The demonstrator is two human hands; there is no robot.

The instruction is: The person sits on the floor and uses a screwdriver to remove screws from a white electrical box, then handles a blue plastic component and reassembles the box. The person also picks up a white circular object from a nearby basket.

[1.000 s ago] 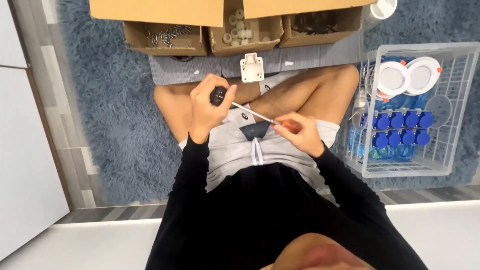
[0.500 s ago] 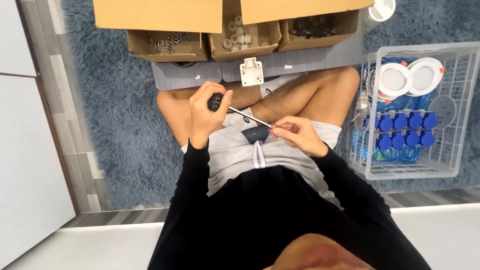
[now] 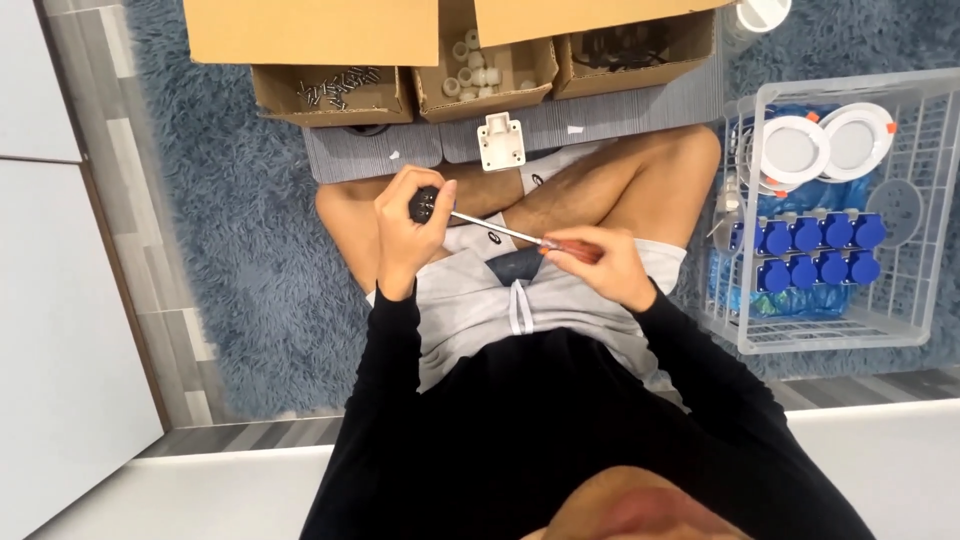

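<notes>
So there's a screwdriver (image 3: 505, 230) with a thin shiny metal shaft and a reddish, glossy handle, lying across the lap at a shallow slant. Its long axis goes from upper left to lower right in the head view, tip end toward the left hand (image 3: 408, 238), handle end down at the right hand (image 3: 600, 265). The right hand's fingers are wrapped closed around the handle. The left hand is curled tight around a small dark part (image 3: 424, 205), chunky and black; hard to say exactly what it is from this angle, but the shaft's tip meets it right at the fingers.

Below that are grey shorts with a white drawstring, crossed bare legs, and a shaggy blue-grey rug (image 3: 250, 250). A white plastic latch-like piece (image 3: 500, 141) sits on a ribbed grey mat (image 3: 600, 115). Cardboard boxes (image 3: 330, 90) hold screws and little white rings. Off to the side, a white wire basket (image 3: 935, 200) holds blue plugs (image 3: 800, 250) and round white light fittings (image 3: 825, 145).
</notes>
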